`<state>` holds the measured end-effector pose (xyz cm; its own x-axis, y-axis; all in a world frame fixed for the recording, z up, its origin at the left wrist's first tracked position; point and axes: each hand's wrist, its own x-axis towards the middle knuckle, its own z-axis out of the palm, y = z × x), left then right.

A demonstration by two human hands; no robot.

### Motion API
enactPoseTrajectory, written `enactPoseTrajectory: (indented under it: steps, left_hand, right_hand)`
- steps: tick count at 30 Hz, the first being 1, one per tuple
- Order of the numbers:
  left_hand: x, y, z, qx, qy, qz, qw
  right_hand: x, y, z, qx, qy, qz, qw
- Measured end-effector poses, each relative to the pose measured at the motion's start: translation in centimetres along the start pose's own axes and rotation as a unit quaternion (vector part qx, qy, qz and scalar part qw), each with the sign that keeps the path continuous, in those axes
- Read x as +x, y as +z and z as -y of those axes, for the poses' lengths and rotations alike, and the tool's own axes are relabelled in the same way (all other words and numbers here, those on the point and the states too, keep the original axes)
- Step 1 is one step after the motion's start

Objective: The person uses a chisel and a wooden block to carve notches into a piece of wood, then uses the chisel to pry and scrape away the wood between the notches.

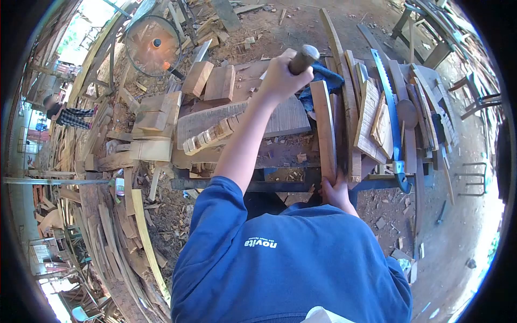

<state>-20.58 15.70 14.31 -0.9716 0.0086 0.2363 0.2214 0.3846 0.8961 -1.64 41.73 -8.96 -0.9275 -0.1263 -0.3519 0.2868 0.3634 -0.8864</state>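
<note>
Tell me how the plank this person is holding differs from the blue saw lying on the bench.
The plank is bare pale wood, straight and flat-sided; the blue saw is a thin painted blade, slightly curved, with teeth along one edge. The plank is gripped at its near end by one hand, while the saw lies untouched on stacked boards. The plank is wider than the saw. Both are long and run away from the person.

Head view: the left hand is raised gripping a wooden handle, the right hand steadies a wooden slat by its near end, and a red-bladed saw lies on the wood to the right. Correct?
One detail is wrong: the saw has a blue blade, not red. The head view shows it lying on the stacked wood at right. The rest holds: the left hand is raised around the wooden handle, and the right hand holds the near end of the slat.
</note>
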Motion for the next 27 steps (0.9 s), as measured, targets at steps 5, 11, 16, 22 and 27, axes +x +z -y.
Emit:
enactPoseTrajectory:
  steps: [5,11,16,22,27]
  left_hand:
    - [1.3,2.0,0.7,0.101,0.031,0.019,0.994]
    - [2.4,4.3,1.6,0.103,0.020,0.031,0.994]
    - [3.1,5.4,3.5,0.144,0.019,0.077,0.986]
    - [3.1,5.3,3.5,0.121,0.011,0.080,0.989]
    - [3.0,4.6,3.5,0.086,0.011,0.097,0.991]
  right_hand:
    - [0.0,-0.5,0.2,0.009,-0.049,0.004,0.999]
    - [-3.1,-2.3,7.8,0.188,0.009,0.038,0.981]
    - [-1.6,-9.9,13.9,0.194,-0.189,-0.090,0.958]
    - [-0.7,-14.6,20.9,0.155,-0.143,-0.120,0.970]
    - [-2.9,-16.0,23.2,0.091,-0.040,0.056,0.994]
